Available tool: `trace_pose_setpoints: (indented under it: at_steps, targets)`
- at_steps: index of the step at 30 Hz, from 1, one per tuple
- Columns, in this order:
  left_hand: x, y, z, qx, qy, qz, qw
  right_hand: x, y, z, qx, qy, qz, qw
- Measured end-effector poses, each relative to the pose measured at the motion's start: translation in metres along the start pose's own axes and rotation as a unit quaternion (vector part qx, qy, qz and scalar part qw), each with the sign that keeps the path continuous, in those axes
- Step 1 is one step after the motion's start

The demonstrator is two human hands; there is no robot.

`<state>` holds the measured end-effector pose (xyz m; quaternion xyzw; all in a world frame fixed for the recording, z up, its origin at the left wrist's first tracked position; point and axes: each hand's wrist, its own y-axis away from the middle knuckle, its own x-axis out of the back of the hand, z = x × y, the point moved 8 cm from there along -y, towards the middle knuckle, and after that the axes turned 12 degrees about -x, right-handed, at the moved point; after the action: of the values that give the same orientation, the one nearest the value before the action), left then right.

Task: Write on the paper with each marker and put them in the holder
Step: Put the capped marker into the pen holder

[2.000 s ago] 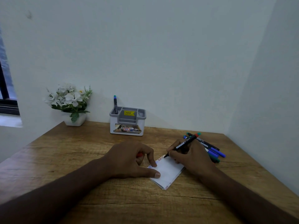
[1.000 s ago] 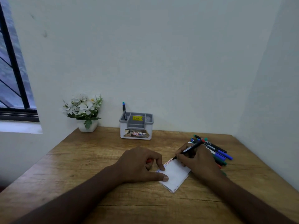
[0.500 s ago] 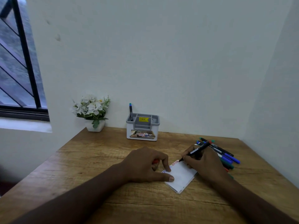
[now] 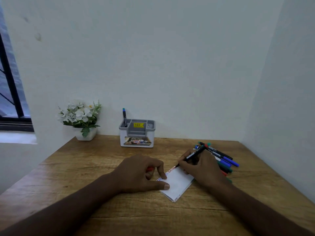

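A small folded white paper (image 4: 177,184) lies on the wooden desk (image 4: 85,167), with blue and red scribbles along its upper left edge. My right hand (image 4: 201,169) grips a black marker with a red end (image 4: 196,154), its tip on the paper's top corner. My left hand (image 4: 141,172) presses the paper's left edge with thumb and forefinger and has a red cap (image 4: 150,169) tucked under its fingers. A grey and white holder (image 4: 137,133) stands at the back wall with one teal-ended marker (image 4: 124,117) upright in its left slot.
A pile of several loose markers (image 4: 223,159), blue, green, red and black, lies just right of my right hand. A white pot of white flowers (image 4: 81,118) stands at the back left. Walls close the desk at the back and right; a window (image 4: 10,99) is at the left.
The view has shifted as my head moved. My right hand has drawn the red line a little further along the paper's top edge. My left hand stays on the paper.
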<state>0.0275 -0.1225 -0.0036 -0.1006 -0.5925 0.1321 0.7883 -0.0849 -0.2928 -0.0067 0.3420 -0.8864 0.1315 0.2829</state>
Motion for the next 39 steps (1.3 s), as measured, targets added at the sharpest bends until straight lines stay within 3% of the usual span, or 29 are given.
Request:
trace_pose_setpoints:
  at_steps: [8,12,19,35,39]
  targets:
    - [0.005,0.004,0.001,0.029,0.006,0.048,0.998,0.016,0.02,-0.02,0.077,-0.068,0.052,0.993]
    - [-0.004,0.004,-0.01,0.048,0.11,0.027,0.992,0.008,0.02,-0.02,0.064,-0.166,-0.007,0.984]
    - [-0.006,0.0,-0.009,0.013,0.055,0.037,0.998,-0.002,0.018,-0.014,0.004,-0.335,-0.069,0.94]
    - [0.005,-0.001,0.005,-0.009,0.061,0.076,0.995,-0.006,0.015,-0.012,0.008,-0.311,-0.082,0.947]
    - [0.005,0.0,0.005,-0.013,0.036,0.076,0.996,-0.01,0.016,-0.012,0.006,-0.253,-0.107,0.961]
